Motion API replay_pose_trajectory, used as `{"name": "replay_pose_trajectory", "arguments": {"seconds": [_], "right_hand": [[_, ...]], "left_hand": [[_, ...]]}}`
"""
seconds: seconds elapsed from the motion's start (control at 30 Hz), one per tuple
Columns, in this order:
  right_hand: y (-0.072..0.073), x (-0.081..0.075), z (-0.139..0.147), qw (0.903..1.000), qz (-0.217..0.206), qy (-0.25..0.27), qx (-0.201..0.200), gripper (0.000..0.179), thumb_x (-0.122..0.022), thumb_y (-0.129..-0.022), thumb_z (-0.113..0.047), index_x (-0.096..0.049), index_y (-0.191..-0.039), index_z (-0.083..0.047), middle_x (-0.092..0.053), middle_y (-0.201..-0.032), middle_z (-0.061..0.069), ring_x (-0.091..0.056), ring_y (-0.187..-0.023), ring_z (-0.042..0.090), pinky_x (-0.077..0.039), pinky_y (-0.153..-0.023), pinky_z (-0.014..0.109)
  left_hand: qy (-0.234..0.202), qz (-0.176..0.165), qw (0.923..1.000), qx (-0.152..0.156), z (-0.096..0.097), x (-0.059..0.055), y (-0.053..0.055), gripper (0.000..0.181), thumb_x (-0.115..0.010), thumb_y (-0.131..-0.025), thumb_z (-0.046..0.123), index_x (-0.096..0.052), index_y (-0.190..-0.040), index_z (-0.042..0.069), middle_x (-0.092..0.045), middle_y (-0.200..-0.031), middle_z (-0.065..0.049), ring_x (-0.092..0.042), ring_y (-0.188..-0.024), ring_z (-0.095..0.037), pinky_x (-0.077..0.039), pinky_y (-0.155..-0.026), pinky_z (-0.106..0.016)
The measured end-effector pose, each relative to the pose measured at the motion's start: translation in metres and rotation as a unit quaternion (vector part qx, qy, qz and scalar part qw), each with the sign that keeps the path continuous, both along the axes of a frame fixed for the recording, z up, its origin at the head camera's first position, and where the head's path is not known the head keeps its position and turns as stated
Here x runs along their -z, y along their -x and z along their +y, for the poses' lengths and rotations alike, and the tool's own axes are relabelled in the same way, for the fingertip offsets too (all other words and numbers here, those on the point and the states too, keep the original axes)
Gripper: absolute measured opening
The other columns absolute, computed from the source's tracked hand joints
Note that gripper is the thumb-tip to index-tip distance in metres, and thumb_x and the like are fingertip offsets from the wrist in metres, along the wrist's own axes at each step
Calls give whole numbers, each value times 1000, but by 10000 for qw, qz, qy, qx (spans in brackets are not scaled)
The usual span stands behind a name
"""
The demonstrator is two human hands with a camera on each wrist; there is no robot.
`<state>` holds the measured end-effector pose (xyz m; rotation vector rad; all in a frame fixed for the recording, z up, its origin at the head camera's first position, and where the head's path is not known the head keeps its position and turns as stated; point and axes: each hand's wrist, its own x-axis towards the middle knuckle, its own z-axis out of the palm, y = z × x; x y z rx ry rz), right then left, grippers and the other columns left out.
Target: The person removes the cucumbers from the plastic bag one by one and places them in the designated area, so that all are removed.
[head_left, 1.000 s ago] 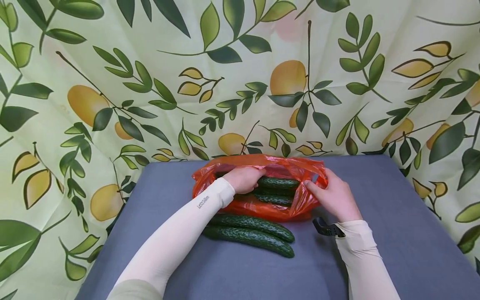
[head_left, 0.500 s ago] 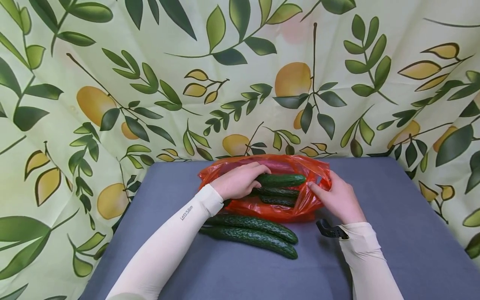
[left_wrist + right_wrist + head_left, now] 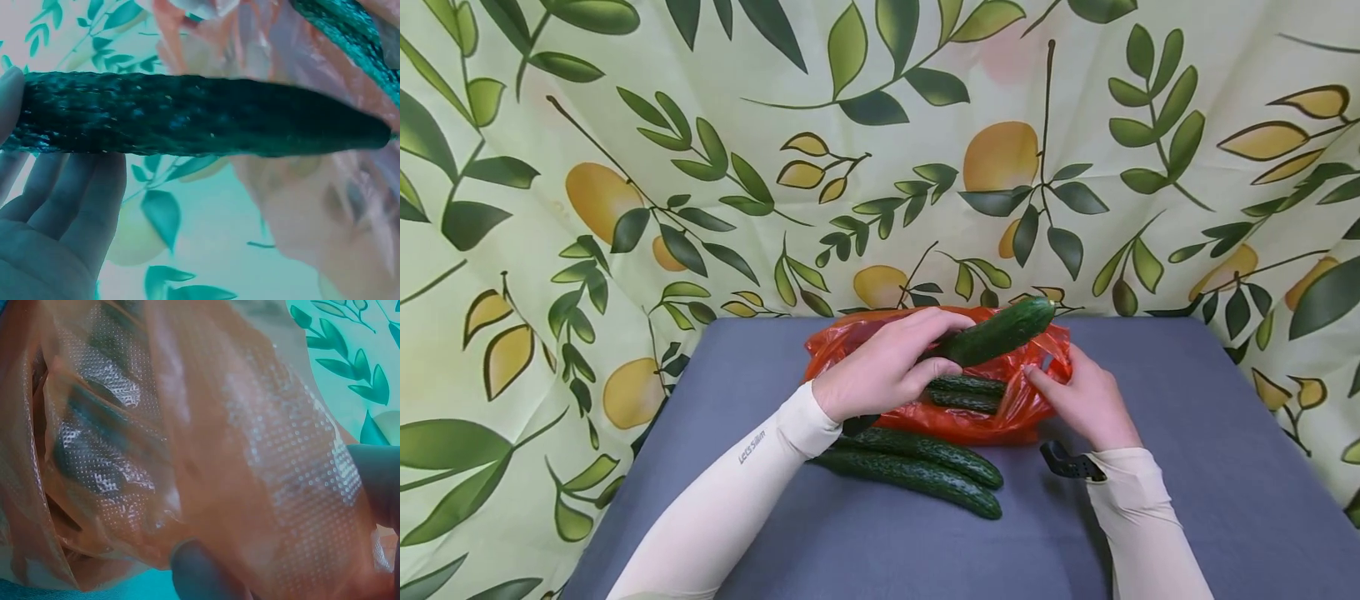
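My left hand [image 3: 895, 362] grips a dark green cucumber [image 3: 1003, 333] above the mouth of a red plastic bag [image 3: 985, 429]. The cucumber tilts up to the right; in the left wrist view the same cucumber [image 3: 206, 115] lies between thumb and fingers, its tapered end free. Two more cucumbers [image 3: 966, 393] show inside the bag below it. On the right side, my right hand [image 3: 1093, 400] pinches the bag's edge, and in the right wrist view its thumb [image 3: 203, 572] presses against the thin film [image 3: 219, 456].
Two cucumbers [image 3: 917, 479] lie side by side on the grey cloth-covered table [image 3: 880, 558], in front of the bag. A patterned fabric backdrop [image 3: 730, 167] rises behind the table's far edge. A black strap piece [image 3: 1071, 462] sits on the right wrist.
My left hand has drawn a cucumber up out of the bag, its right end now raised over the bag's rim. The right hand keeps its hold on the bag.
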<state>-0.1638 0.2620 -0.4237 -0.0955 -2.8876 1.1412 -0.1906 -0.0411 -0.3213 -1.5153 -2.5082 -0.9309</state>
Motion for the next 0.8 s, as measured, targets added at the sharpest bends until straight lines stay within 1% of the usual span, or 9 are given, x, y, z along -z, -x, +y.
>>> {"name": "replay_pose_trajectory", "arguments": {"seconds": [0.13,0.2,0.3,0.4,0.5,0.57,0.63,0.7,0.8], "right_hand": [[0,1,2,10000,4,-28,2,70,-62,-105,-51,-49,-150,1,-72,-130,30,-71,-113,45,-60,-92,60],[0,1,3,10000,-11,-50,-10,69,-62,-105,-51,-50,-149,1,-73,-126,29,-71,-110,44,-61,-88,56],[0,2,4,9999,9,-94,-37,68,-62,-105,-52,-51,-148,0,-73,-122,28,-71,-107,42,-60,-82,50],[0,2,5,9998,118,-127,-28,67,-62,-105,-51,-52,-148,-1,-72,-125,29,-69,-110,45,-57,-84,52],[0,2,6,9997,219,-91,-54,67,-62,-105,-49,-52,-150,0,-68,-135,32,-68,-118,50,-57,-92,63],[1,1,5,9998,198,-32,-70,68,-62,-105,-48,-51,-150,2,-67,-137,33,-68,-120,51,-57,-95,66],[1,1,5,9998,151,1,-98,70,-62,-105,-49,-50,-151,3,-68,-136,33,-69,-118,49,-60,-92,60],[2,1,4,9999,86,22,-106,73,-63,-105,-51,-49,-151,4,-71,-130,32,-73,-110,45,-62,-83,50],[3,0,3,9999,50,46,-102,72,-64,-105,-51,-50,-150,4,-75,-122,29,-76,-99,36,-60,-74,38]], "left_hand": [[-101,148,9998,-14,-5,-8,-13,43,-71,-105,21,-58,-146,14,-66,-130,6,-60,-118,-5,-51,-110,-27],[-90,267,9996,-22,-8,-11,-19,44,-71,-105,22,-58,-146,14,-66,-131,6,-60,-120,-6,-51,-110,-27],[-63,431,9991,-6,-13,-13,-27,45,-72,-105,22,-58,-147,14,-65,-136,4,-60,-125,-7,-51,-112,-26],[77,657,9978,-24,-18,-13,-37,45,-72,-105,22,-59,-147,15,-65,-134,5,-61,-123,-7,-53,-109,-25],[331,891,9954,-70,-24,-9,-49,44,-71,-104,22,-61,-146,15,-65,-126,6,-62,-113,-5,-56,-101,-24],[542,995,9935,-98,-29,-4,-57,44,-72,-104,22,-61,-146,16,-65,-123,6,-62,-106,-5,-57,-94,-22],[793,1081,9909,-152,-33,2,-64,43,-72,-104,23,-62,-146,17,-65,-121,5,-62,-101,-5,-57,-90,-22],[1031,1132,9880,-215,-37,8,-69,44,-73,-104,24,-62,-146,18,-66,-120,6,-62,-99,-5,-57,-87,-23],[1370,1206,9827,-324,-43,17,-77,46,-74,-103,24,-61,-147,21,-65,-121,6,-63,-102,-7,-58,-89,-25]]}}
